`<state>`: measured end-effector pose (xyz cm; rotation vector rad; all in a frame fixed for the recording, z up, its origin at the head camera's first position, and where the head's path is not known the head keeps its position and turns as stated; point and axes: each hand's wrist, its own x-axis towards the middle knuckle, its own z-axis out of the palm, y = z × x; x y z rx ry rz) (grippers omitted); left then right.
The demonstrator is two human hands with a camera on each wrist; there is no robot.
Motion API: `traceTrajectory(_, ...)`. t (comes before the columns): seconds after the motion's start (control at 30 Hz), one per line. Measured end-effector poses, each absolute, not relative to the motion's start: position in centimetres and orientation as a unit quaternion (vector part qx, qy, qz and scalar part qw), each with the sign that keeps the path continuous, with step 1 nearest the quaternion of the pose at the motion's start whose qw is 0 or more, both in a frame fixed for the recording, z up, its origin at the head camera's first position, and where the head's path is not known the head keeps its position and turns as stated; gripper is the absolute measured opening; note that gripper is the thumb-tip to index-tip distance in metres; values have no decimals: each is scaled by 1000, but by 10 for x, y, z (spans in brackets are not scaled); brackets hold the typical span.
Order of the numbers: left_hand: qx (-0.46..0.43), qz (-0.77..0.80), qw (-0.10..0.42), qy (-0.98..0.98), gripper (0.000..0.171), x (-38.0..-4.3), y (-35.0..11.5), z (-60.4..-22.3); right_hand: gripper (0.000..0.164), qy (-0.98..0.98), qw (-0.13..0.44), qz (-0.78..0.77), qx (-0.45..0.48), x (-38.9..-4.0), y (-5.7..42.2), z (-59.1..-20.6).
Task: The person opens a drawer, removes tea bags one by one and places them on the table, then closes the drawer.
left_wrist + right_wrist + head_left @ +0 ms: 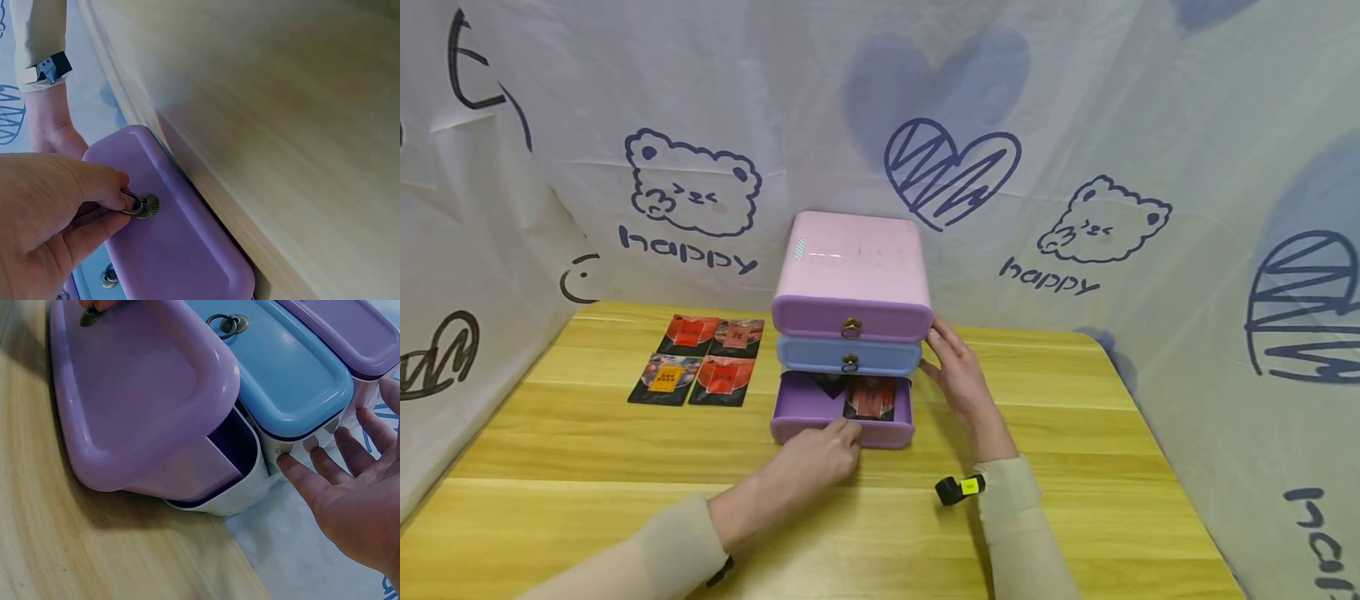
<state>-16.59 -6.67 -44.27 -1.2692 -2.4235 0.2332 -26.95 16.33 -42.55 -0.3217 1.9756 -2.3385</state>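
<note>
A small three-drawer cabinet [857,262] stands on the table, its bottom purple drawer [887,434] pulled out. My left hand [816,460] pinches the ring pull [149,206] on that drawer's front between thumb and fingers. Inside the drawer lies a dark packet with a red label [872,400], and part of another black packet [830,383] shows beside it. With fingers spread and fairly straight, my right hand [362,506] rests its fingertips against the cabinet's right side. The blue middle drawer [812,352] and purple top drawer [805,317] are closed.
Several flat packets [724,382] with red or yellow labels lie in a block left of the cabinet on the wooden table [1045,517]. Behind hangs a white curtain [820,100] with bear and heart drawings. A wrist camera [953,490] sticks out from the right sleeve.
</note>
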Motion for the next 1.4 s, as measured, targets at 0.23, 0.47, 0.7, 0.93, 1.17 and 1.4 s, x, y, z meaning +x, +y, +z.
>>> traceTrajectory(0.23, -458, 94, 189, -863, 14, -155, -67, -443, 51, 636, 29, -762, -116, -269, 163, -426)
traceTrajectory(0.47, -467, 89, 190, -859, 15, -145, -68, -443, 52, 639, 29, -760, -114, -269, 164, -426)
traceTrajectory(0.7, -476, 84, 187, -855, 17, -138, -69, -443, 52, 639, 30, -760, -112, -269, 164, -426)
traceTrajectory(0.93, -478, 89, 187, -854, 13, -132, -68, -443, 53, 645, 33, -756, -109, -269, 164, -427)
traceTrajectory(1.17, -490, 78, 195, -846, 9, -130, -67, -449, 53, 647, 35, -754, -109, -270, 164, -426)
traceTrajectory(1.4, -492, 80, 199, -844, 8, -130, -67, -451, 52, 640, 33, -759, -115, -270, 164, -427)
